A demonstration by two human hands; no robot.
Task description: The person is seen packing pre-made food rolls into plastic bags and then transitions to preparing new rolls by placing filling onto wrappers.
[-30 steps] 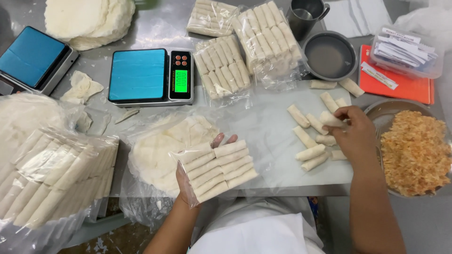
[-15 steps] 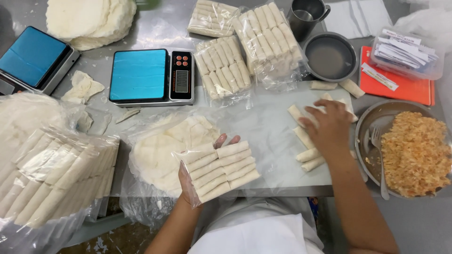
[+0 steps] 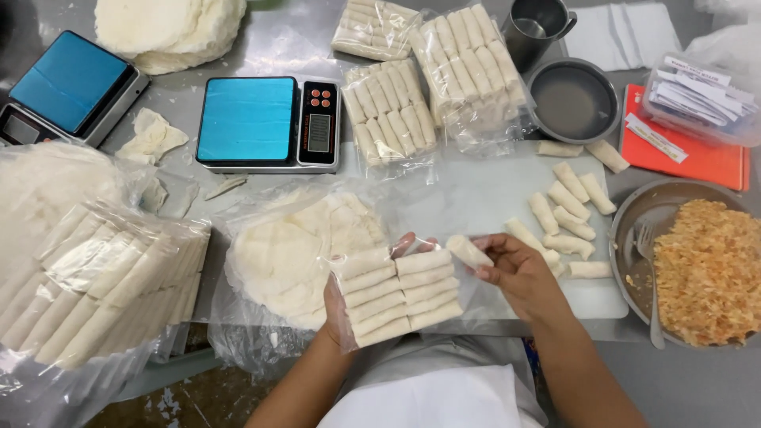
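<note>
We hold a clear bag of spring rolls point(image 3: 396, 297) near the table's near edge, centre of the scene; the pale rolls lie in two stacked columns inside it. Our left hand point(image 3: 337, 305) supports it from beneath, fingers curled up around the far edge and gripping. Our right hand point(image 3: 515, 269) pinches one loose spring roll point(image 3: 468, 251) between thumb and fingertips, right at the bag's upper right corner, touching or just short of it; we cannot tell which.

Right of that hand, more loose rolls point(image 3: 567, 218) lie scattered on a white cutting board point(image 3: 476, 198). Further right, a metal bowl of orange shredded filling point(image 3: 705, 269) with a fork point(image 3: 646, 273) at its left rim. Left of the bag, a plastic-covered stack of round wrappers point(image 3: 289, 250). Far side: a blue-topped scale point(image 3: 265, 123), sealed packs of rolls point(image 3: 432, 83), a small metal pan point(image 3: 572, 99), a metal cup point(image 3: 535, 28). Far left, a second scale point(image 3: 63, 91) and a large bagged bundle of rolls point(image 3: 87, 285).
</note>
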